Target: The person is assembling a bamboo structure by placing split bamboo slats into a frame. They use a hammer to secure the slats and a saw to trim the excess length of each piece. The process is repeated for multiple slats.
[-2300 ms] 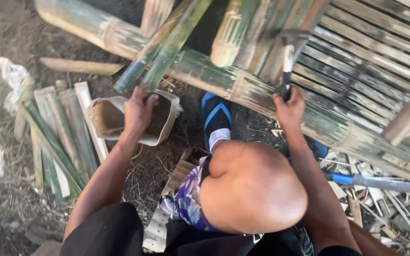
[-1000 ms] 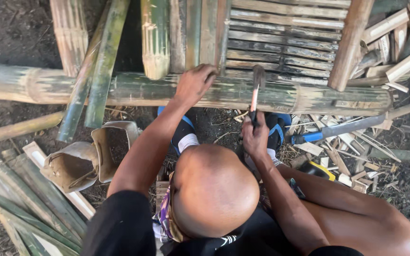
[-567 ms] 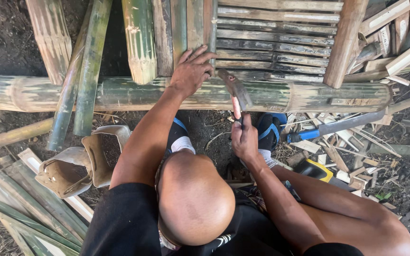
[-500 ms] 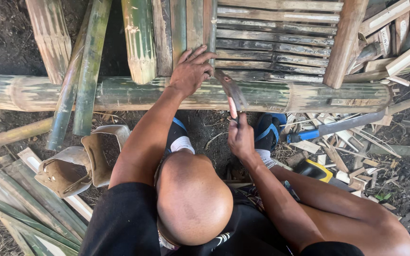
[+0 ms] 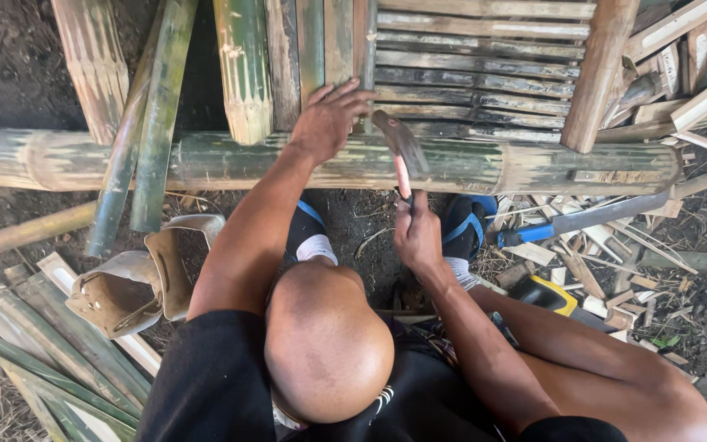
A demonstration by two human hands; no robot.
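A thick green bamboo pole [image 5: 165, 160] lies crosswise on the ground in front of me. My left hand [image 5: 329, 121] rests on top of it, fingers spread toward the slats of a bamboo panel [image 5: 484, 61]. Just to its right, my right hand [image 5: 417, 236] grips the reddish handle of a hammer [image 5: 403, 160]. The hammer's metal head leans over the pole close to my left fingers. My head and knees fill the lower middle of the view.
A blue-handled blade [image 5: 583, 219] and a yellow tool [image 5: 546, 295] lie among wood chips on the right. A cut tan container [image 5: 124, 286] and split bamboo strips [image 5: 34, 352] sit at left. Several bamboo pieces [image 5: 243, 65] lean over the pole.
My left hand left the tan container and settled on the bamboo pole. The hammer, upright before, has tipped left and down toward the pole next to that hand.
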